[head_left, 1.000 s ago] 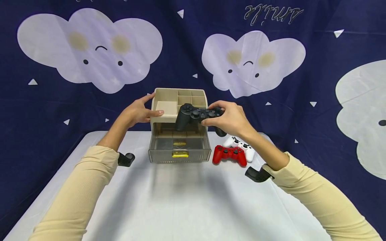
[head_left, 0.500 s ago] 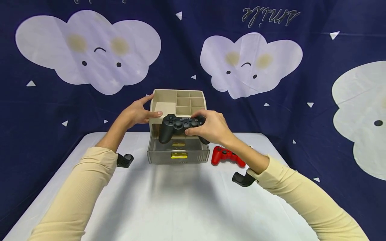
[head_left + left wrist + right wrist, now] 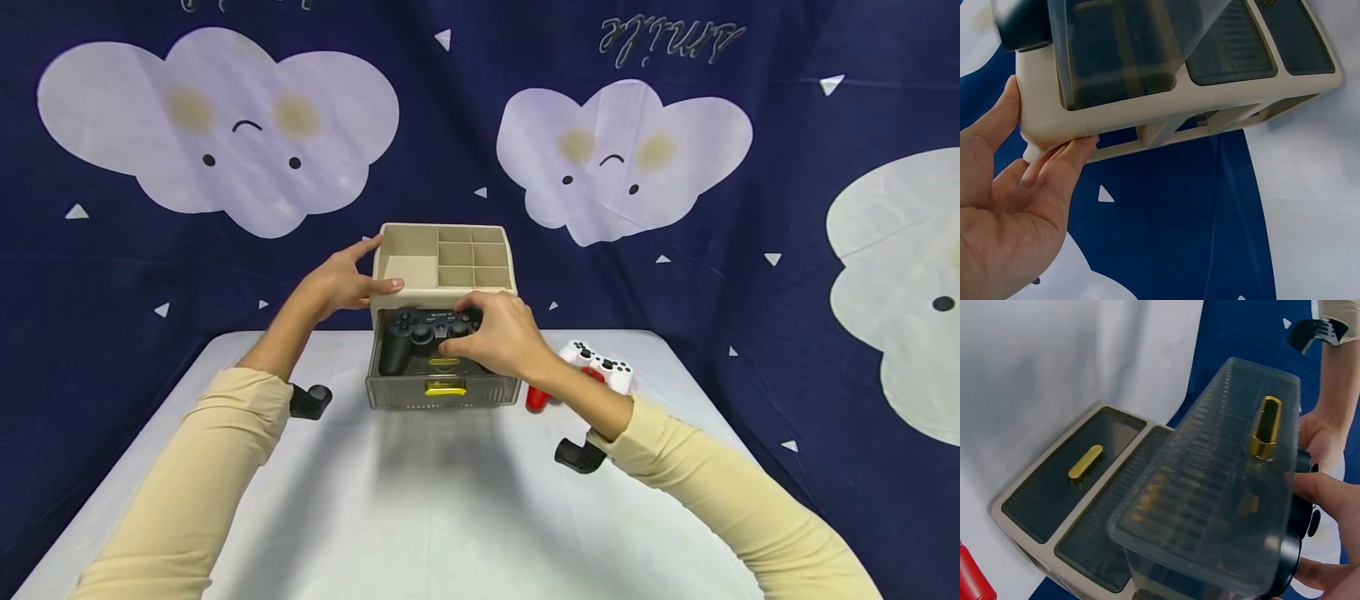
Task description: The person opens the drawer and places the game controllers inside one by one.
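A cream desktop drawer organizer (image 3: pixel 408 297) stands at the far side of the table, its clear grey top drawer (image 3: pixel 397 392) pulled out. My left hand (image 3: pixel 341 279) grips its upper left corner, thumb on top near the front; in the left wrist view the fingers (image 3: pixel 1075 156) curl along the side wall. The black game controller (image 3: pixel 403 337) is inside the drawer's opening, pinched at its right half by my right hand (image 3: pixel 506 337), which covers that end. From the right wrist view, the controller (image 3: pixel 1286 565) shows at the drawer's open top, behind the clear front with its gold handle (image 3: pixel 1266 428).
Right of the organizer lie a red controller (image 3: pixel 537 398), partly hidden by my right forearm, and a white controller (image 3: pixel 619 377). A lower drawer with a gold handle (image 3: pixel 1086 462) is closed. A dark blue cloud-print cloth (image 3: pixel 450 125) hangs behind the white table (image 3: pixel 420 517).
My right hand has carried the black controller left and down, from over the organizer's right part into the open drawer. The left hand keeps its grip on the corner.
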`<action>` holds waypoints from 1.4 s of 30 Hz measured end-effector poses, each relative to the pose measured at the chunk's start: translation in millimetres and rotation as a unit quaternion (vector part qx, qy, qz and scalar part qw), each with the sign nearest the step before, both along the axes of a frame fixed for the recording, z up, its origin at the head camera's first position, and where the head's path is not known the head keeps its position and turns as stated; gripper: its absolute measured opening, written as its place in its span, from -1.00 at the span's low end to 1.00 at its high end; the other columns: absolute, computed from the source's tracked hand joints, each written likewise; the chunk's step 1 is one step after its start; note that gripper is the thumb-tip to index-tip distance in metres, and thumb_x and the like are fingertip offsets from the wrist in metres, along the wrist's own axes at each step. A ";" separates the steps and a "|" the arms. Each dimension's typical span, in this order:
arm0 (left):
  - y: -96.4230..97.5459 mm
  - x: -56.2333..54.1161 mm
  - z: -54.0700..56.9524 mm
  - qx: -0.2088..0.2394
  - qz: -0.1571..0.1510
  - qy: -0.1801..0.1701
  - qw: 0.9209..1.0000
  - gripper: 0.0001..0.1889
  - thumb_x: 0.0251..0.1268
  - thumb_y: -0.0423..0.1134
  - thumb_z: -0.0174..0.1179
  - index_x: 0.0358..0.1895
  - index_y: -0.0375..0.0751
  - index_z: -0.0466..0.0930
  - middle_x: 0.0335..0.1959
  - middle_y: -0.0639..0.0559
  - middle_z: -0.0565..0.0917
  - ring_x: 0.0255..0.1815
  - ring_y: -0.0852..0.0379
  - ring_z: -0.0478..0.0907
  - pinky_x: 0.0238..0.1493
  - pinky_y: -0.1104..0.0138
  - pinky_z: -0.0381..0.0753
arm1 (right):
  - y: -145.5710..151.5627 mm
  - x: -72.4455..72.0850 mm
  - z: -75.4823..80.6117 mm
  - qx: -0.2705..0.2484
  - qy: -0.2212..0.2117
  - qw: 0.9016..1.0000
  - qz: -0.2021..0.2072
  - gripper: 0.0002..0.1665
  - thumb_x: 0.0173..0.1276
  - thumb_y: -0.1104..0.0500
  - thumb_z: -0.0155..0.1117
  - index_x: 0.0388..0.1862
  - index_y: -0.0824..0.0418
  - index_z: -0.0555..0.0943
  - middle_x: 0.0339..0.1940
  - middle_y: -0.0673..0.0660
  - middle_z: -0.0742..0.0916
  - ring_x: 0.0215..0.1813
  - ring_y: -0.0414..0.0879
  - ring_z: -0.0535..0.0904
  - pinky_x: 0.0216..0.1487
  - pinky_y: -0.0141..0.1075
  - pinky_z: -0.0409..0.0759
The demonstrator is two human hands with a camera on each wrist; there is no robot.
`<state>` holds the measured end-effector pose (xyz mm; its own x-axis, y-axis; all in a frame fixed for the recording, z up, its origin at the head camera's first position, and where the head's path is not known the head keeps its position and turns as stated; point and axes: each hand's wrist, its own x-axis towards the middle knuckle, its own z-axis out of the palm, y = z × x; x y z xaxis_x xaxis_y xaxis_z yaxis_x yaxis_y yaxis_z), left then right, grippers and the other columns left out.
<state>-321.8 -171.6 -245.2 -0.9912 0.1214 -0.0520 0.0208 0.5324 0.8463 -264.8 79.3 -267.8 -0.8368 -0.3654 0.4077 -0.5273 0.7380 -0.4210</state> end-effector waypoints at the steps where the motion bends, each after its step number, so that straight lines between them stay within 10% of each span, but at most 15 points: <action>1: -0.1 0.1 0.1 0.001 0.001 0.000 1.000 0.06 0.36 -0.16 0.36 0.67 0.26 -0.28 0.69 0.02 -0.43 0.48 -0.30 0.33 0.42 -0.07 0.45 | -0.5 -0.7 -1.0 0.003 0.001 1.000 0.000 -0.40 -0.07 -0.10 0.64 -0.03 0.09 0.74 -0.19 0.01 0.81 -0.05 0.01 0.63 -0.01 -0.12 0.58; 42: 1.4 -0.1 1.6 -0.010 0.000 0.001 1.000 0.06 0.36 -0.17 0.36 0.68 0.20 -0.27 0.70 -0.03 -0.40 0.54 -0.33 0.22 0.43 -0.07 0.43 | 2.3 -20.5 -29.8 0.084 0.017 0.996 0.035 -0.50 0.14 -0.16 0.56 -0.07 0.13 0.76 -0.26 0.03 0.80 -0.14 0.00 0.62 -0.08 -0.17 0.61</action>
<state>-321.9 -170.2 -243.6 -0.9913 0.1213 -0.0517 0.0237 0.5495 0.8351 -285.4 81.5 -297.6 -0.7939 -0.4867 0.3645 -0.5913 0.7577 -0.2762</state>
